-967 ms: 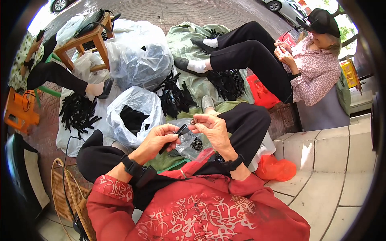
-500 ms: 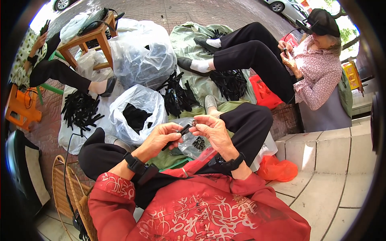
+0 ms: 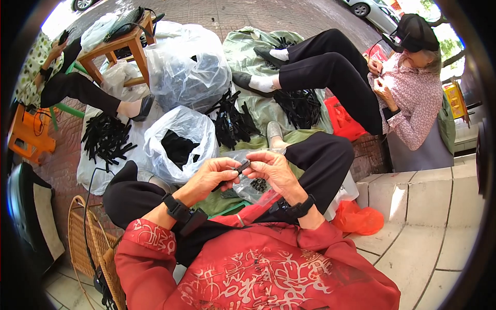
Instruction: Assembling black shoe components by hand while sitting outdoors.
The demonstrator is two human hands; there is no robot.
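Observation:
A narrow black strap runs slantwise between my two hands above my lap. My left hand pinches it, with its lower end sticking out below the fingers. My right hand is closed at the strap's upper end, thumb and forefinger touching it. Whatever small piece is between those fingertips is hidden. Just under my hands lies a clear plastic bag, with a heap of small dark parts in it.
An open white plastic bag of black pieces stands ahead. Piles of black straps lie on sheets. A co-worker sits at right, another person at far left. A wicker basket stands near left, tiled steps at right.
My right fingertips have closed against the strap's end; before, they held a small dark ring-like piece a little apart from it. The whole view has shifted slightly.

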